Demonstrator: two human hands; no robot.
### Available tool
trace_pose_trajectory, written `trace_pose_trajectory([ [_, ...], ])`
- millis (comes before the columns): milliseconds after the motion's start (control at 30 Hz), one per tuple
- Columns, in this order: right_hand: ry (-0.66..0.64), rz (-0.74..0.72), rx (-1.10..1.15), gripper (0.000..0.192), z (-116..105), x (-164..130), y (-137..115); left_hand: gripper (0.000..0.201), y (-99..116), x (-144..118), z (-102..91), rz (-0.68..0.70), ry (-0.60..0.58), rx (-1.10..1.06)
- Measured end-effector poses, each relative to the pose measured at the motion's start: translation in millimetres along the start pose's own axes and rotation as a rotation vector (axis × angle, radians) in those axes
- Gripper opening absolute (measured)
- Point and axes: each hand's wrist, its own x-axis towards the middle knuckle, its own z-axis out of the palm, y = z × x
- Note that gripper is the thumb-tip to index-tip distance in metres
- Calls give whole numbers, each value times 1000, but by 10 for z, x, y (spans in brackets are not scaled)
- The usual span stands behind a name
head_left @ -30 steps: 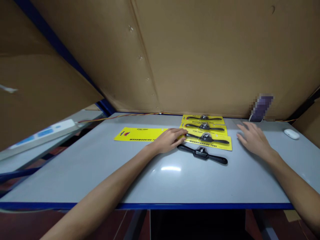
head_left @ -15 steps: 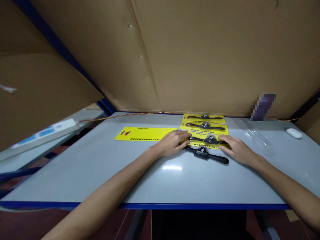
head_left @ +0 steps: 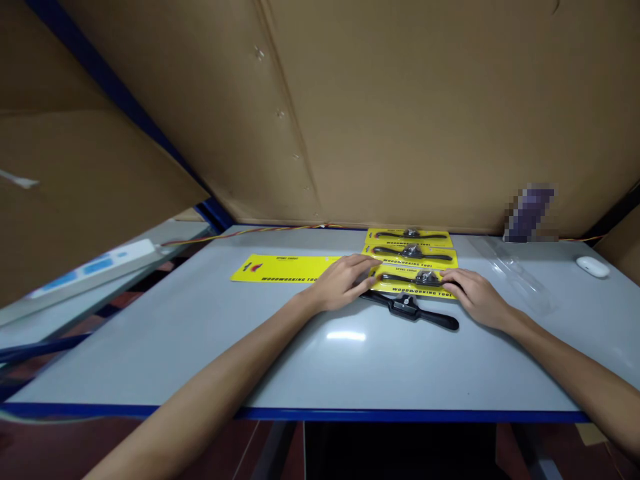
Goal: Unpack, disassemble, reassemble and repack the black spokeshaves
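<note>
"Head view: where does our pack point(head_left: 407, 284) lie from our fingers?"

"It lies flat, just right of the frame's middle. Our left hand point(head_left: 345, 283) is at its left end. Our right hand point(head_left: 475, 298) is at its right end."

"Which way does its long side run?"

"Side to side across the frame, from one hand to the other. Neither hand looks nearer."

"Are our fingers holding it?"

"We can't tell. On both hands the fingers bend and the gap to the thumb looks narrow. They hide the pack's ends, so we can't see if they pinch it or just touch it."

"What could get in our way?"

"We think the loose tool point(head_left: 406, 307) could. It lies just below the pack in the frame, sloping down to the right. Our left hand hides its left tip."

"What else is around?"

"Two more packs point(head_left: 411, 253) lie above ours in the frame. A yellow card point(head_left: 280, 268) sits to the left, part hidden by our left hand. Toward the right we see a clear shell point(head_left: 520, 273) and a small white thing point(head_left: 593, 267), both apart from our hands."
</note>
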Motion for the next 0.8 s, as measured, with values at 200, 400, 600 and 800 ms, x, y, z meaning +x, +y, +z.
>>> trace_pose_trajectory([
  [200,12,133,109,33,-86,3,-17,47,-7,-7,-46,30,47,-19],
  [400,13,159,157,34,-130,19,-125,30,23,40,87,-4,155,1],
  [600,24,144,178,35,-100,43,-204,29,-86,37,50,20,226,174],
  [800,42,129,149,35,-54,75,-169,44,-156,90,5,88,147,276],
])
